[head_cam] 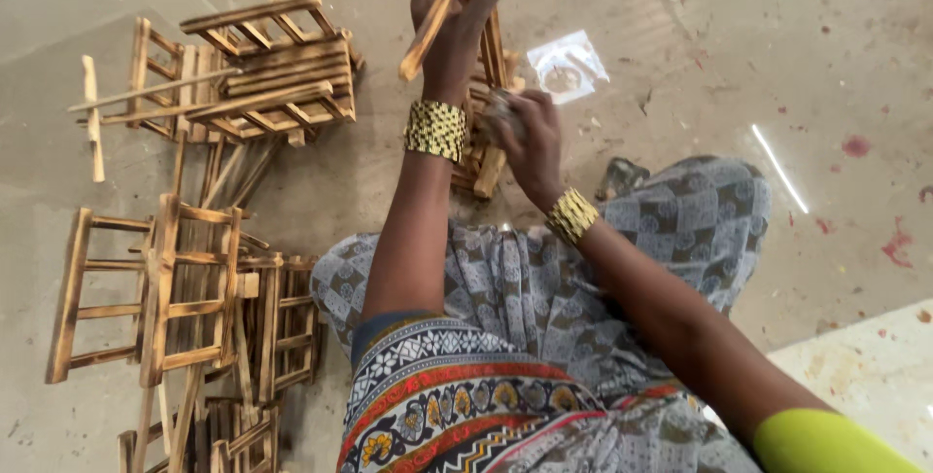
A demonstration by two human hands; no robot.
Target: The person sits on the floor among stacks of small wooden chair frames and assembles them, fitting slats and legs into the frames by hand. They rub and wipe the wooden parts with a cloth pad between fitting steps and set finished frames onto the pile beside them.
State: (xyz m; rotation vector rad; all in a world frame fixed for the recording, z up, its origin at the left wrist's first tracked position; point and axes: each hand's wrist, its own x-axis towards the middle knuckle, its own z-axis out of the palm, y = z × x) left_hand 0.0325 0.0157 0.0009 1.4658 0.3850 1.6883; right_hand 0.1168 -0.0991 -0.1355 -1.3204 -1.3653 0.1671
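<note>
Head view, from the left edge inward: two flat ladder-like frames of scorched light-brown wooden slats (146, 288) lie side by side on the glossy grey-beige floor (680, 74), with at least two more smaller frames (282, 322) beside them and further ones cut off at the bottom edge, too overlapped to count. Above them sits one box-shaped crate of the same charred slats (277, 70), resting against another frame, with one long thin loose stick (146, 92) laid across it and a short one (92, 118) standing off to its left. Toward the middle, the left hand (452, 21), a beaded gold-and-black bangle at its wrist, is raised with fingers wrapped around a partly built slatted wooden piece (486, 45) that stands upright on the floor just beyond the person's patterned grey skirt (544, 279). Just right of it, the right hand (530, 138), also bangled, is clenched low against the same piece; what it grips is hidden. One small clear plastic packet (569, 70) lies on the floor beyond, close to the piece.
</note>
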